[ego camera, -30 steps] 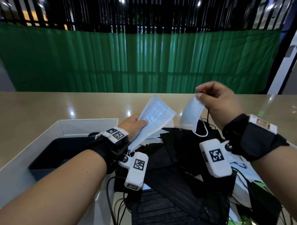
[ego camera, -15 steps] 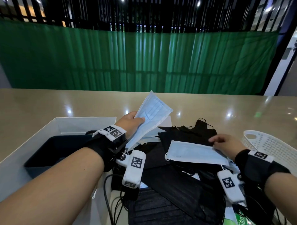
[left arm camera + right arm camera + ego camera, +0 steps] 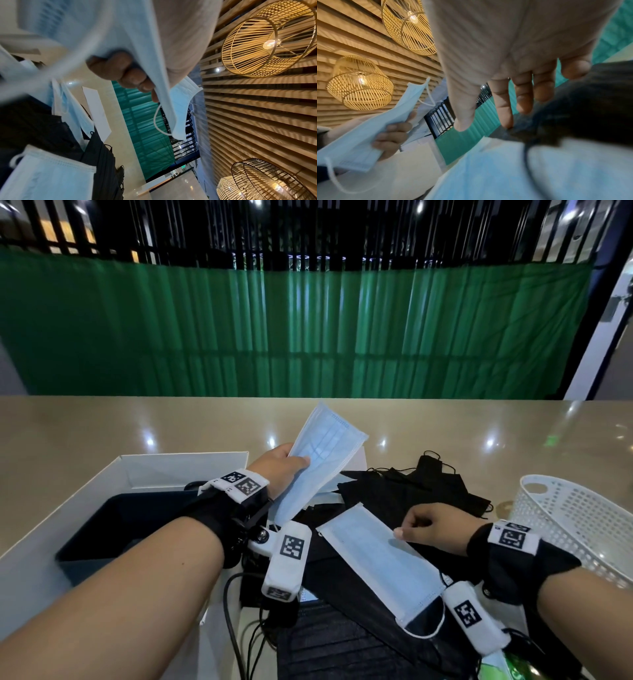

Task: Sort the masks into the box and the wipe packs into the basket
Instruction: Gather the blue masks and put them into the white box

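Masks sit split between your hands: your left hand (image 3: pixel 279 465) grips a pale blue pleated mask (image 3: pixel 318 455) above the white cardboard box (image 3: pixel 185 465), likely ready to drop. Your right hand (image 3: pixel 433 527), fingers loosely spread, touches another blue mask (image 3: pixel 380 558) lying on black masks (image 3: pixel 404 491), beside the white perforated basket (image 3: pixel 579 520).

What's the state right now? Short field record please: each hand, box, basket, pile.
left hand: grips a blue mask, raised beside the box
right hand: fingers loose, thumb on a second blue mask lying on the pile
box: white, open, at left; no masks seen inside
basket: white, perforated, at right; contents not visible
pile: black masks between box and basket
wipe packs: a green pack edge at bottom right
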The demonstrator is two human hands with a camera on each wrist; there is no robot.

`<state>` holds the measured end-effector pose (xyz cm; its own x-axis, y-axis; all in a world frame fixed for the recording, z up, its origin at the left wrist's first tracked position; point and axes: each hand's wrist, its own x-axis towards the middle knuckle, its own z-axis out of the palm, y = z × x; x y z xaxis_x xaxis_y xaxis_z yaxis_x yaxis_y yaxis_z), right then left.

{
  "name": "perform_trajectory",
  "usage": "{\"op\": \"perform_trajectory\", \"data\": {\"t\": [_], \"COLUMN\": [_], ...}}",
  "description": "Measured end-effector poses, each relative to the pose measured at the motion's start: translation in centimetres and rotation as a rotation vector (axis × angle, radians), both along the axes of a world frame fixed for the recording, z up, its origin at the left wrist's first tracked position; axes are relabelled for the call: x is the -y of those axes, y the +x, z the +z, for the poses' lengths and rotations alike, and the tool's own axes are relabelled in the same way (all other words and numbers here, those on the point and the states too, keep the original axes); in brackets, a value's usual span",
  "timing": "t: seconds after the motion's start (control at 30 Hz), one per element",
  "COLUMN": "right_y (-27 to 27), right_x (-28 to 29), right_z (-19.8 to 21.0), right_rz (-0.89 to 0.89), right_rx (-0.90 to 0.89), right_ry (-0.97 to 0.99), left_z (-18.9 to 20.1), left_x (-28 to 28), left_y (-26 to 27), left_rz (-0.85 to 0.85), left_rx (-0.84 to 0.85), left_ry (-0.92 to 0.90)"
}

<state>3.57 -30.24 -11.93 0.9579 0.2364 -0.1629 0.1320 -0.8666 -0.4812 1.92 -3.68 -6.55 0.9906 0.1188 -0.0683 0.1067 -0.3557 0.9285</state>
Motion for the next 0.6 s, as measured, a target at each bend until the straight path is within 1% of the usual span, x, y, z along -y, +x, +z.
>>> {"op": "perform_trajectory", "data": {"t": [0.1,0.23,0.27,0.37,0.43,0.53,0.6], "right_y": [-0.6,-0.6,-0.6,-0.7,-0.5,0.2,0.7], "right_x": [-1.3,-2.5,-2.7,-3.1,-2.9,-1.8,-0.7], "right_z": [0.1,-1.3,-1.5,-1.4,-0.7,0.6,1.1], "right_rz": [0.056,0.001,-0.004,0.033,0.023,-0.105,-0.221], "right_rx": [-0.057,-0.081,-0.087,-0.094,-0.034,0.08,0.098], "right_ry": [-0.069,-0.314,-0.328,-0.197,-0.086,0.11,0.342], "left_z": [-0.1,-0.1,-0.1,-0.2,-0.1,-0.1,-0.3], "left_x": [0.0,-0.2,-0.2,-0.3,-0.4,-0.6,-0.6], "left_y": [0.1,0.3,0.4,0.5,0.6,1.0,1.1], "left_rz": [-0.003,-0.023,-0.023,-0.026,-0.017,0.021,0.029], "left_rx": [-0.019,-0.033,-0.031,-0.032,-0.031,-0.013,-0.001], "left_ry": [-0.034,-0.041,-0.048,-0.025,-0.014,-0.044,-0.051]}}
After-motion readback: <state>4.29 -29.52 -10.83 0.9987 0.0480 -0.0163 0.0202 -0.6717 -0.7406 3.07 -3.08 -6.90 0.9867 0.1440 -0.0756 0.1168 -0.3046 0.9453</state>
